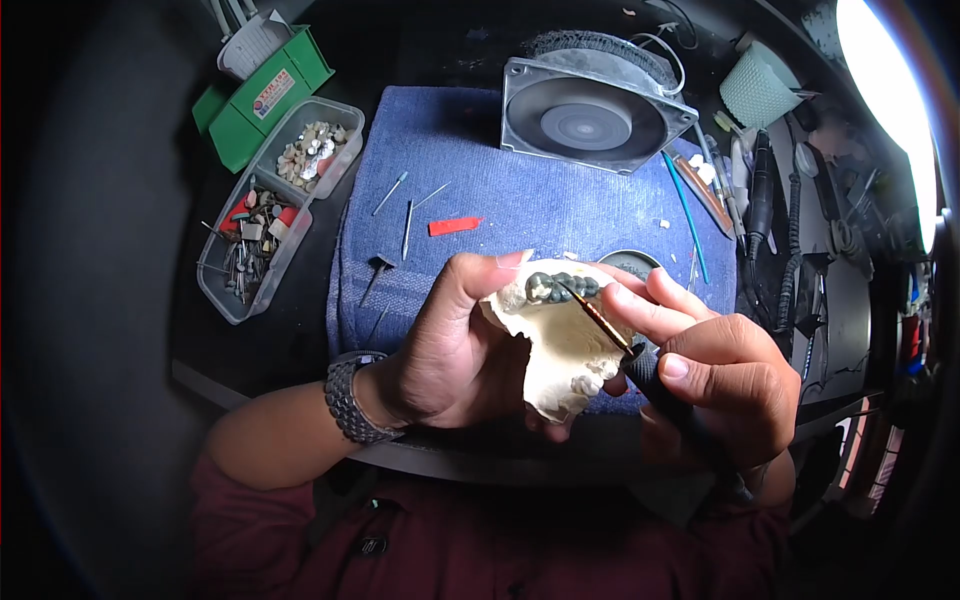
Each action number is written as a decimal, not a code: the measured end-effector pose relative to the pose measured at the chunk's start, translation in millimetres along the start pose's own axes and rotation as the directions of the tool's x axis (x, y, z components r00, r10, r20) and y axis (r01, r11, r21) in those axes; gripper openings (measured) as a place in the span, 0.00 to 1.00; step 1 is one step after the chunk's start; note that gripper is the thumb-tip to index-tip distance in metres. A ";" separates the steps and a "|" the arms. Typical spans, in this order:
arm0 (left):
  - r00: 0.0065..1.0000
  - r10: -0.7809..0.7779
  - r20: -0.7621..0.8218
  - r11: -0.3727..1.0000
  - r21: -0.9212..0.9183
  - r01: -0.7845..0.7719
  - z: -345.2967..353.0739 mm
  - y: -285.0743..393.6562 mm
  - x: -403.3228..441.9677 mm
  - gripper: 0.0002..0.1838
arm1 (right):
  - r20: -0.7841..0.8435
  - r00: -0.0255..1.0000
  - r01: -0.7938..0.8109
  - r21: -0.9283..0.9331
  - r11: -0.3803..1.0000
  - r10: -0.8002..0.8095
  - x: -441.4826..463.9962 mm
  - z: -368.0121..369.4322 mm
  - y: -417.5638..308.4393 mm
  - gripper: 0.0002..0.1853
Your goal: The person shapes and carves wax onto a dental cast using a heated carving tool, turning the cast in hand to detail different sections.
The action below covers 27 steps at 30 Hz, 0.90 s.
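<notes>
My left hand [455, 335] holds a cream dental cast [560, 340] above the blue towel, thumb on its upper left edge and fingers beneath it. Dark green wax teeth [562, 288] line the cast's upper edge. In my right hand [715, 375] is a black-handled tool [675, 400] with a thin copper-coloured shaft. Its tip reaches the green teeth, though contact cannot be made out. Fingers of my right hand are at the cast's right edge. Behind the cast, a round metal tin [632, 262] is partly hidden.
A square fan [585, 125] stands at the back of the blue towel [420, 140]. Burs, a red strip [455, 226] and a teal stick [686, 215] lie on it. A two-part plastic box [340, 165] is at left, a white basket [760, 85] at back right.
</notes>
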<state>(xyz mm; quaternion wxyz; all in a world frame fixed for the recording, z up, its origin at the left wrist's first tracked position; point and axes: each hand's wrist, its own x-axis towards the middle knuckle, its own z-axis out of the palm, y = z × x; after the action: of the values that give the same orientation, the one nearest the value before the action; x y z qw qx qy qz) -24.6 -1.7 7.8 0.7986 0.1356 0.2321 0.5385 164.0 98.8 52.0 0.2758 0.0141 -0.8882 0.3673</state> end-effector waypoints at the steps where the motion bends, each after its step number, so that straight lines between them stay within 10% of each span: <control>1: 1.000 -0.001 -0.001 1.000 -0.001 0.001 0.2 0.1 -0.3 0.48 | 0.001 1.000 0.000 -0.002 1.000 0.000 -0.4 0.0 0.1 0.17; 27: 0.969 0.040 0.243 0.997 -0.072 -0.023 -16.9 -2.3 0.9 0.38 | 0.008 1.000 -0.014 0.047 0.999 0.013 -1.1 0.2 1.3 0.18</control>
<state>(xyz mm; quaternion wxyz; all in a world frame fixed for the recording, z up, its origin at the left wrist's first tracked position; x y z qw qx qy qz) -31.3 -2.3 -7.9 0.8167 0.1767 0.1111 0.5379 164.6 99.4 50.5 0.2696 0.0160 -0.8803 0.3901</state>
